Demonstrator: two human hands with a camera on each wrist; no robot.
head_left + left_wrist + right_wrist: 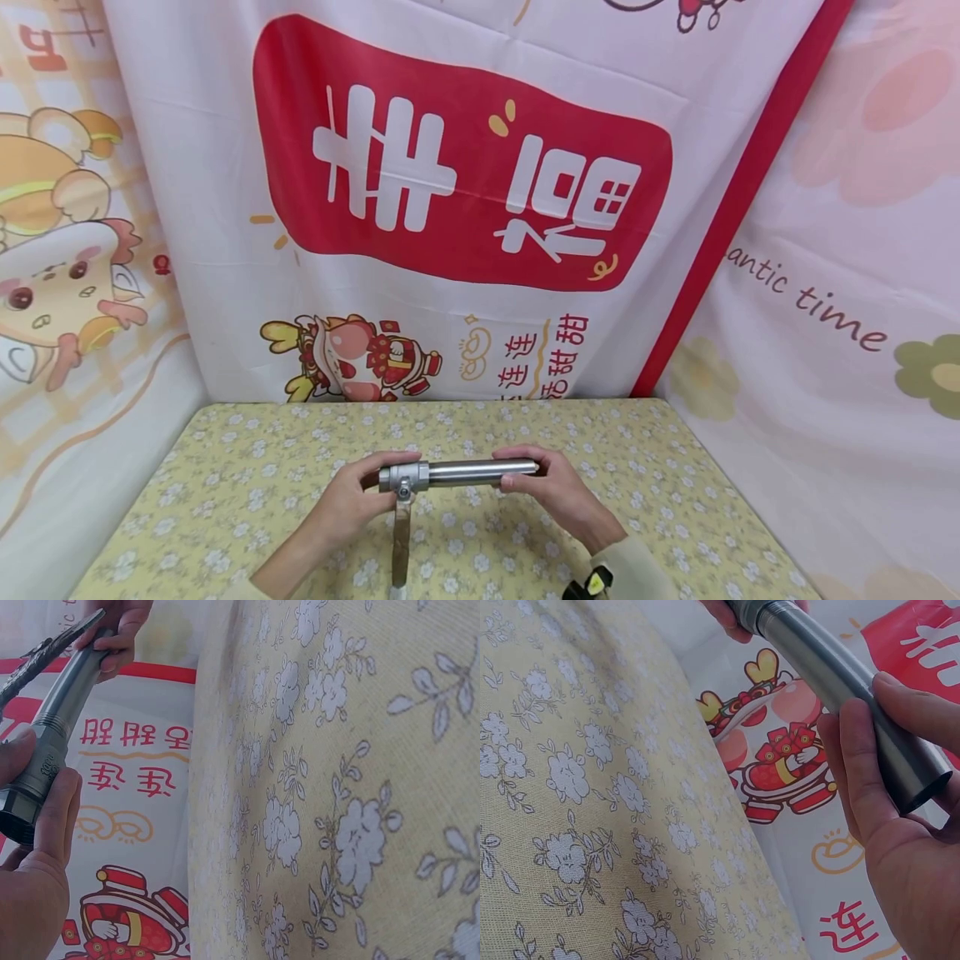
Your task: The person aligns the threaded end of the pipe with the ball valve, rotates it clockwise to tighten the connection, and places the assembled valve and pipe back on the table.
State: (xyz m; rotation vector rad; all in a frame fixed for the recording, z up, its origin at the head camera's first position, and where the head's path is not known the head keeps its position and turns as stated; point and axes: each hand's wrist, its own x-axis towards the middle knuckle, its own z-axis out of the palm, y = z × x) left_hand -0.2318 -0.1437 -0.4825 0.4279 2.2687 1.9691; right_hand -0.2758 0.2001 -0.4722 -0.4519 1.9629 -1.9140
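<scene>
The left hand [351, 497] gripped a metal valve [405, 475], whose lever [401, 546] (long and narrow) pointed toward the person. A silvery pipe [461, 473] ran rightward from it, above the flowered table [217, 500], to the right hand [557, 490], which clasped its other end.

Wrist views, opposite ends of pipe [832, 675]
</scene>
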